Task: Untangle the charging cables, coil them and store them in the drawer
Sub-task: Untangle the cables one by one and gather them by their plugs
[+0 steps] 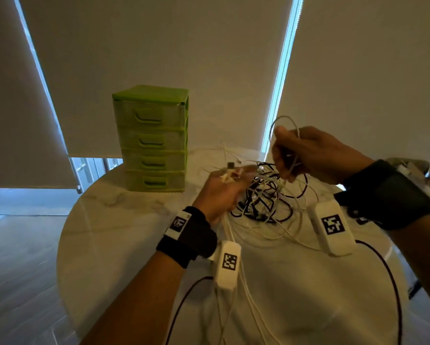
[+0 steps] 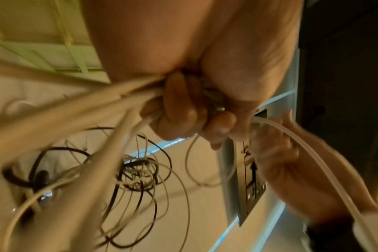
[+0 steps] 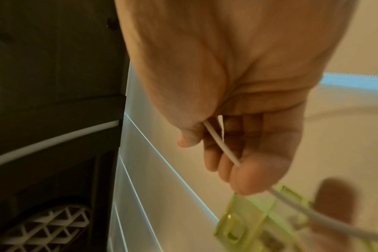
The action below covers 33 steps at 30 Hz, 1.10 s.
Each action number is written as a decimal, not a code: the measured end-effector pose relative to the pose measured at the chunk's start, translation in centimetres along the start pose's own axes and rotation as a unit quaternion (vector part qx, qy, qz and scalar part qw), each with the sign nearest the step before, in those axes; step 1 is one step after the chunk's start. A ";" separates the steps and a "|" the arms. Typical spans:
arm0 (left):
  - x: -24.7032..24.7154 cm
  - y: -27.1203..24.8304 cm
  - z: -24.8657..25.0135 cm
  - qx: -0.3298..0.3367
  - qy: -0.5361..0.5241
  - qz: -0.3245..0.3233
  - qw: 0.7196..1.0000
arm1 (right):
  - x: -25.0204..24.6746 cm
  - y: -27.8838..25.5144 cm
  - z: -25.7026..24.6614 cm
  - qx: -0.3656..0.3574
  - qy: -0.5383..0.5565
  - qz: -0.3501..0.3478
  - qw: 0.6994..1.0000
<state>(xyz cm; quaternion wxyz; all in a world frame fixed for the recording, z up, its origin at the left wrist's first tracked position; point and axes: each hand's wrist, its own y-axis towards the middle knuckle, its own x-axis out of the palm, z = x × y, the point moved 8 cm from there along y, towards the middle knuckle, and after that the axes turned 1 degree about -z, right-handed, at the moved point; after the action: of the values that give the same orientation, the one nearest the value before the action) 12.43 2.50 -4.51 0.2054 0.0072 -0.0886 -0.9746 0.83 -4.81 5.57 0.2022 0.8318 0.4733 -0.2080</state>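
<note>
Above the bench, left hand clutches white cable ends; right hand pinches one white cable over the tangle.

We find the drawers standing on the surface at its far left; the tangle lies to their right; our left hand sits between them; our right hand is raised right of the tangle.
</note>
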 end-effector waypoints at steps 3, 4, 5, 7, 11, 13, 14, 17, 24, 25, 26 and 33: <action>3.1 -0.5 0.2 0.016 0.029 -0.068 0.997 | 0.5 0.5 -2.0 -0.032 0.045 0.016 0.998; 3.8 -0.7 0.3 0.019 0.023 -0.085 0.996 | 0.4 0.6 -2.2 -0.037 0.060 0.025 0.997; 4.3 -1.0 0.5 0.022 0.017 -0.098 0.995 | 0.2 0.5 -2.2 -0.040 0.079 0.034 0.995; 4.3 -1.1 1.0 0.033 0.012 -0.092 0.995 | -0.3 -0.1 -1.8 -0.041 0.117 0.037 0.992; 2.6 -0.8 1.5 0.054 0.020 -0.083 0.995 | -2.3 -2.6 1.0 -0.016 0.162 0.025 0.986; 2.3 -0.9 1.7 0.049 -0.012 -0.107 0.993 | -4.5 -4.6 2.9 0.012 0.147 0.049 0.988; 2.2 -0.8 1.7 0.044 -0.033 -0.108 0.993 | -5.6 -5.8 3.9 0.036 0.101 0.061 0.992; 3.5 -0.9 2.0 0.047 0.001 -0.130 0.990 | -7.8 -10.0 8.1 0.181 -0.197 0.031 0.963; 11.2 -3.9 6.8 0.134 0.164 -0.229 0.950 | -12.3 -18.1 8.9 0.268 -0.373 0.081 0.884; 12.3 -4.2 7.3 0.136 0.165 -0.239 0.947 | -11.9 -18.6 7.9 0.246 -0.371 0.083 0.891; 13.7 -4.6 7.6 0.137 0.164 -0.253 0.944 | -11.1 -19.1 6.7 0.225 -0.378 0.075 0.895; 22.4 -8.3 6.6 0.117 0.122 -0.370 0.913 | -4.7 -21.9 3.6 0.192 -0.252 -0.021 0.948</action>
<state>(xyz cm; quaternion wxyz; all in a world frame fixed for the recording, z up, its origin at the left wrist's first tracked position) -11.69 2.13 1.01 -0.1632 0.1828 -0.1676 -0.9549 -20.98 0.28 2.09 0.1469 0.7649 0.3756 -0.5022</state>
